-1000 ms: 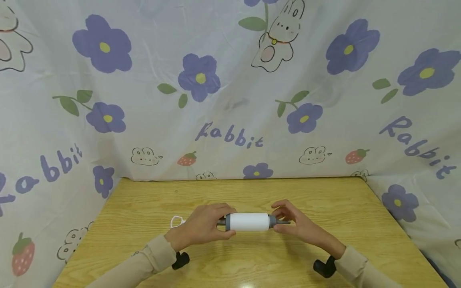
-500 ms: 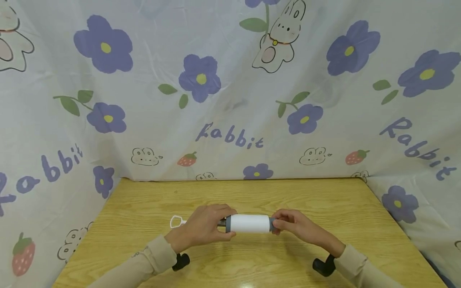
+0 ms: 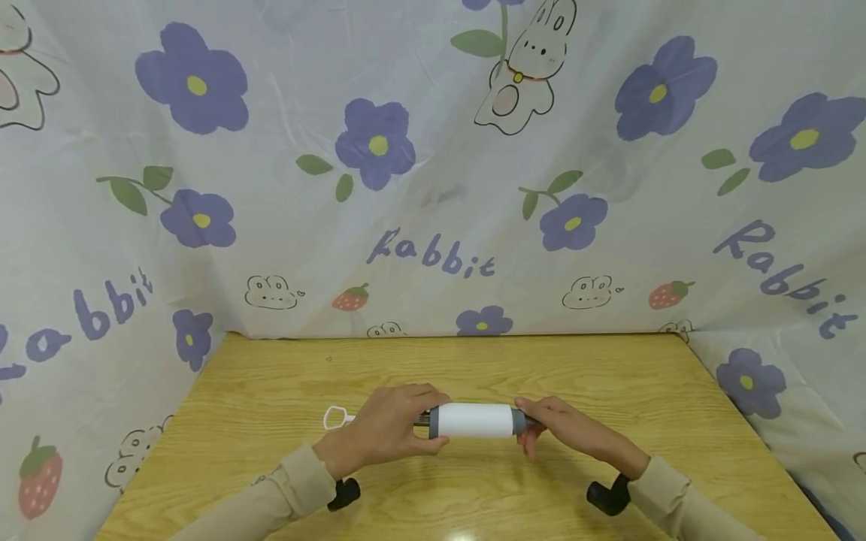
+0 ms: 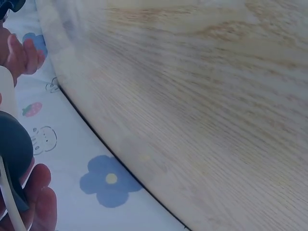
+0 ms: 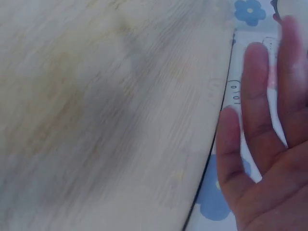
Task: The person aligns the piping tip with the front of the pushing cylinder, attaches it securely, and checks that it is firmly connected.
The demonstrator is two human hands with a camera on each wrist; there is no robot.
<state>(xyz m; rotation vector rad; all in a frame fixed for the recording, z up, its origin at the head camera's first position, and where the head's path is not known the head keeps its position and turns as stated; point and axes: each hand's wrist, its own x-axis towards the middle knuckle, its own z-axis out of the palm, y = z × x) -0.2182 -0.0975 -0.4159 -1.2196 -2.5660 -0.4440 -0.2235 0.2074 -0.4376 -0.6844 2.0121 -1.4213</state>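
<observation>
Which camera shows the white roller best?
The head view: the whole white roller lies sideways between the left hand and right hand. The left wrist view catches only its dark end at the edge; the right wrist view shows just fingers and table.

The table (image 3: 609, 368) has lots of open room along its back edge. The curtain (image 3: 433, 188) blocks its back and side edges.
</observation>
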